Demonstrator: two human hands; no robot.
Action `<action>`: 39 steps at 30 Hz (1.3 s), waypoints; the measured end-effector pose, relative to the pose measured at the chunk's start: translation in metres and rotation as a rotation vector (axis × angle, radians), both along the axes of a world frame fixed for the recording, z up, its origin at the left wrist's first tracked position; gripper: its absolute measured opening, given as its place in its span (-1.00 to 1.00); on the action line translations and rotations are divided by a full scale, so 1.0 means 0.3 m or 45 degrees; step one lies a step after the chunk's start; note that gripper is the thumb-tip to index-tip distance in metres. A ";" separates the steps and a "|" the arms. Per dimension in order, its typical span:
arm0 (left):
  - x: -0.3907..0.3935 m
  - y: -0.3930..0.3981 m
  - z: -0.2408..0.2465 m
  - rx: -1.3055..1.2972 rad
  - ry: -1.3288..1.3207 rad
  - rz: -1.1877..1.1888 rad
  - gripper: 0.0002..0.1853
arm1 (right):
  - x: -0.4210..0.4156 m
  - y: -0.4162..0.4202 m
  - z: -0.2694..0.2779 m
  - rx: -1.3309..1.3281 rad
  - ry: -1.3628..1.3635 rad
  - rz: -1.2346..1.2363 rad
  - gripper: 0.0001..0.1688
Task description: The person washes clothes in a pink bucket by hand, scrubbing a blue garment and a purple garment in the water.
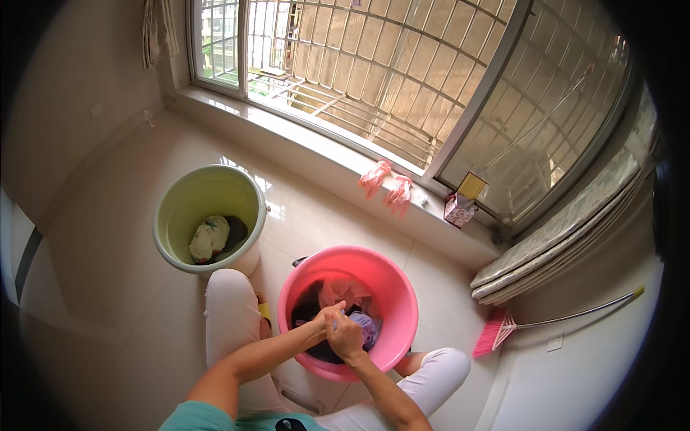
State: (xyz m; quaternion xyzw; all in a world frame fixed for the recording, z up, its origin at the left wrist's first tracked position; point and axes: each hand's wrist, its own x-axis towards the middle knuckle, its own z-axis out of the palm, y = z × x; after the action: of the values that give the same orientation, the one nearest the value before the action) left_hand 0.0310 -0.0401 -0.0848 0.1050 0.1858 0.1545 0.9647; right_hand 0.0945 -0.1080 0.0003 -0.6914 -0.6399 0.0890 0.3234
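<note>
A pink plastic tub (399, 291) stands on the floor between my knees, holding dark cloth (308, 303), a sheer pink cloth (345, 292) and a light purple cloth (366, 327). Over it, my left hand (329, 319) and my right hand (345, 335) meet, closed on a bit of bluish-purple cloth that shows between the fingers. How far that piece joins the purple cloth below is hidden. To the left, a pale green bucket (210, 180) contains a rolled white patterned cloth (209, 238) and a dark grey cloth (236, 233).
Pink plastic bags (399, 195) and a patterned tissue box (460, 210) rest on the sill below a barred window. A pink broom (493, 333) leans at the right wall beside a long curtain (560, 226). My knees flank the tub.
</note>
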 end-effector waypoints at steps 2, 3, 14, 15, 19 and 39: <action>0.028 -0.054 0.020 0.065 0.163 0.204 -0.77 | 0.048 0.026 -0.008 0.054 0.084 -0.085 -0.68; 0.076 -0.072 0.142 -0.074 0.316 0.139 -0.77 | 0.133 0.039 -0.063 0.000 0.198 -0.263 -0.65; -0.013 0.070 0.305 0.445 0.330 0.022 -0.64 | 0.228 0.030 0.079 -0.277 0.624 0.095 -0.60; -0.017 0.080 0.321 0.568 0.355 0.071 -0.67 | 0.229 0.022 0.093 -0.475 0.668 0.108 -0.60; -0.051 0.095 0.343 1.180 0.368 0.022 -0.60 | 0.247 0.010 0.143 -0.541 1.116 0.179 -0.71; -0.069 0.136 0.102 1.288 0.733 -0.443 -0.76 | 0.391 0.006 0.118 -0.141 0.957 -0.025 -0.72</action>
State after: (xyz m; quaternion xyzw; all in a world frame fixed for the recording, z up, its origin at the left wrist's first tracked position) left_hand 0.0104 0.0009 -0.0540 0.6168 0.3227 0.0291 0.7173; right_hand 0.2119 -0.1064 0.0356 -0.6330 -0.4640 0.3679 0.4986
